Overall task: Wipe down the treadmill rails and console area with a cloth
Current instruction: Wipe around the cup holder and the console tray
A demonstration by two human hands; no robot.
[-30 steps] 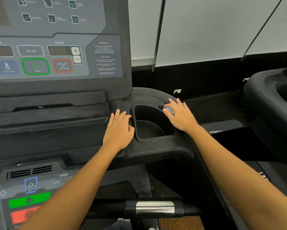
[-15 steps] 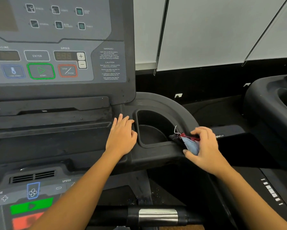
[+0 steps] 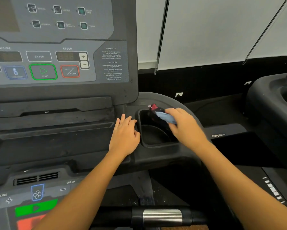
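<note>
Your right hand (image 3: pixel 186 128) is gripping the bunched blue-and-red cloth (image 3: pixel 162 115), having swung back from the cup holder's (image 3: pixel 156 143) outer edge to its far rim at frame centre, suggesting rim wiping is continuing, while your left hand (image 3: pixel 124 136) is resting flat, empty, beside it.

Bunched blue-and-red cloth (image 3: pixel 164 116) over the black console's cup holder (image 3: pixel 156 143).

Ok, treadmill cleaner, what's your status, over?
Right hand gripping cloth over cup holder. Left hand flat on console ledge beside it, holding nothing. Nothing blocking the holder.
</note>
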